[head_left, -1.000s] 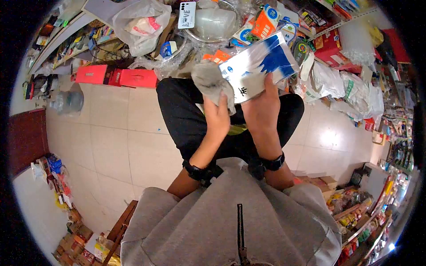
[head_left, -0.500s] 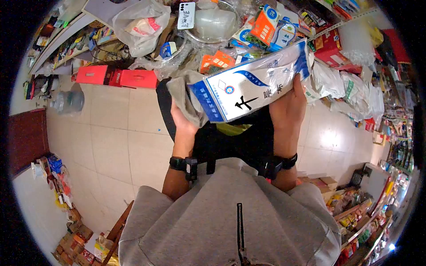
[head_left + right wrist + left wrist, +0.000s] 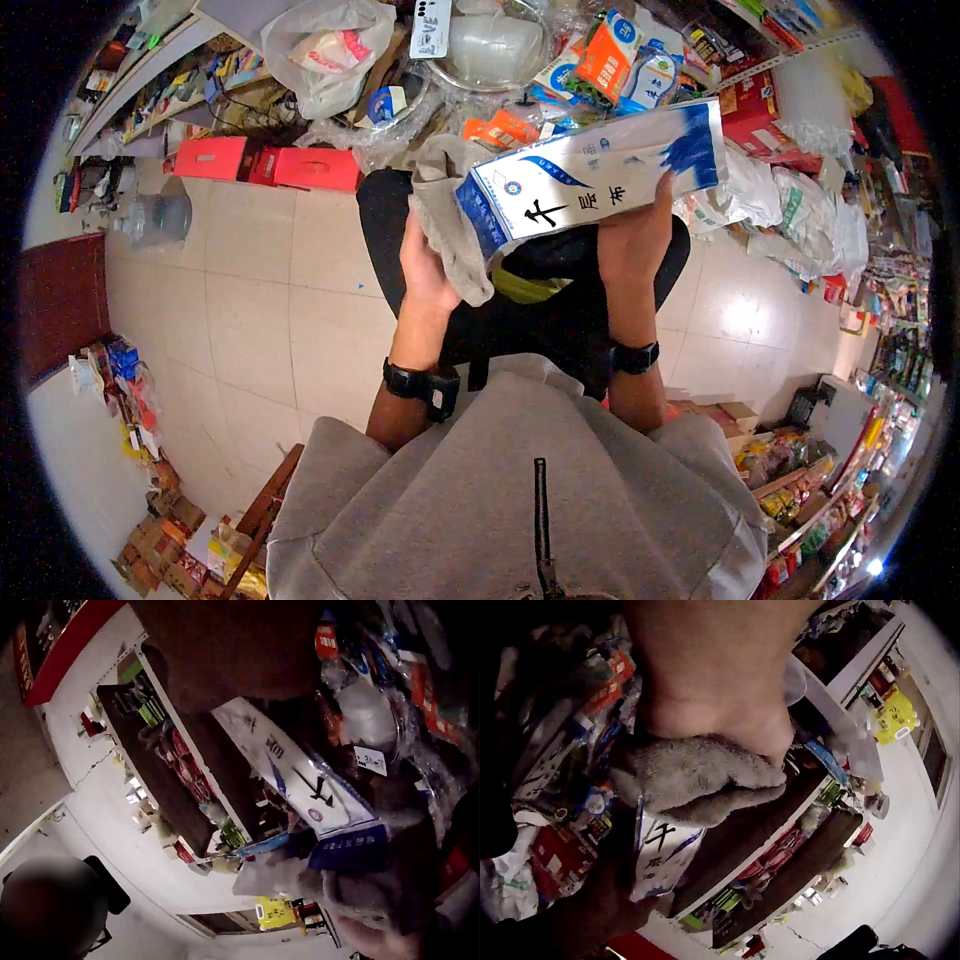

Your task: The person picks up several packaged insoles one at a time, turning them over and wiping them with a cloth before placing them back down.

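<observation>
In the head view my left hand (image 3: 428, 268) grips a crumpled grey cloth (image 3: 448, 225) that hangs over the fingers. The cloth overlaps the left end of a flat white-and-blue packet (image 3: 595, 170) printed with large black characters. At the packet's other end, my right hand (image 3: 637, 238) holds its lower edge, thumb on the printed face. The left wrist view has the folded cloth (image 3: 697, 776) below my hand, with the packet (image 3: 664, 851) beyond it. From the right wrist, the packet (image 3: 304, 780) slants down to the cloth (image 3: 364, 896).
Ahead lies a heap of plastic-wrapped goods, with an orange packet (image 3: 606, 62), a white phone (image 3: 430, 28) and a steel bowl (image 3: 447, 75). Red boxes (image 3: 318, 168) stand left of my knees (image 3: 382, 205). White bags (image 3: 805, 215) lie to the right. Tiled floor (image 3: 250, 300) surrounds me.
My hands have moved apart from close together. The packet has turned so its printed face shows lengthwise, and has lately shifted slightly right. The cloth has stayed with the left hand.
</observation>
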Available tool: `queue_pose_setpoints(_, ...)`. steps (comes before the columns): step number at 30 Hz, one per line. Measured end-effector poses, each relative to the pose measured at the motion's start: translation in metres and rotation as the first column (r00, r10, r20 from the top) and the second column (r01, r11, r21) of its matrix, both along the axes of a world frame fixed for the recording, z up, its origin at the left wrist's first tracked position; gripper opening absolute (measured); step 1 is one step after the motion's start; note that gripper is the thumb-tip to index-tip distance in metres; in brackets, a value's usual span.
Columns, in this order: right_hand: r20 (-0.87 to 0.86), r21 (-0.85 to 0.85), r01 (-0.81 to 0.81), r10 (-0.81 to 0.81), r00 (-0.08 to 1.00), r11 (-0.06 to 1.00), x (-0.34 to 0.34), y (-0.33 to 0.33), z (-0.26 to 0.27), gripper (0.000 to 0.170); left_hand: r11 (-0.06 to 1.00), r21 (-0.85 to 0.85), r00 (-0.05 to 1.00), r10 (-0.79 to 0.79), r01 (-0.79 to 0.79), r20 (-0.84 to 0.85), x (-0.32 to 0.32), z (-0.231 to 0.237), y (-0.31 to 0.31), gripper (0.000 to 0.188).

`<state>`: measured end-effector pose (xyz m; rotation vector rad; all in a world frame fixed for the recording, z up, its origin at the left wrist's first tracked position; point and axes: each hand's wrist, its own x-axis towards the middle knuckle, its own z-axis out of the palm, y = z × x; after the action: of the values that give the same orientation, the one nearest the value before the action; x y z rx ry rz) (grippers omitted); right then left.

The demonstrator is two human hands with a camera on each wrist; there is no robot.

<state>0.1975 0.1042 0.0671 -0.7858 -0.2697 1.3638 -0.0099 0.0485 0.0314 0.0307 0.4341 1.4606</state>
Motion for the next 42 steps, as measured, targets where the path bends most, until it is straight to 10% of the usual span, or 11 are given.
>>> queue_pose_setpoints(8, 0.538, -0.194, -0.154, 0.236, 0.809, 0.969, 0.015, -0.016, -0.018, 0.039, 0.996, -0.084, 1.000, 0.021, -0.021, -0.001, 0.001, 0.003, 0.005, 0.057)
queue_pose_setpoints(13, 0.437, 0.040, -0.084, 0.059, 0.898, 0.996, 0.014, -0.017, -0.005, 0.035, 0.997, -0.065, 0.986, -0.017, 0.028, 0.163, -0.006, -0.005, 0.005, 0.067)
queue_pose_setpoints(26, 0.334, 0.020, -0.042, 0.033, 0.942, 0.999, 0.025, -0.027, 0.004, 0.034, 0.972, 0.226, 0.907, -0.041, -0.060, 0.418, 0.002, -0.037, 0.004, 0.067)
queue_pose_setpoints(31, 0.325, 0.055, -0.084, 0.062, 0.944, 0.995, 0.020, -0.025, 0.000, 0.034, 0.919, 0.365, 0.989, 0.131, -0.148, 0.073, 0.015, -0.069, 0.003, 0.058)
queue_pose_setpoints(34, 0.330, -0.035, 0.027, -0.014, 0.944, 0.999, 0.027, -0.024, -0.002, 0.034, 1.000, -0.020, 0.995, 0.003, -0.001, 0.098, 0.011, -0.061, 0.009, 0.057)
queue_pose_setpoints(42, 0.296, -0.092, 0.127, -0.095, 0.950, 0.988, 0.057, -0.021, -0.012, 0.040, 0.969, -0.198, 0.973, -0.179, 0.149, -0.144, 0.016, -0.020, 0.017, 0.050)
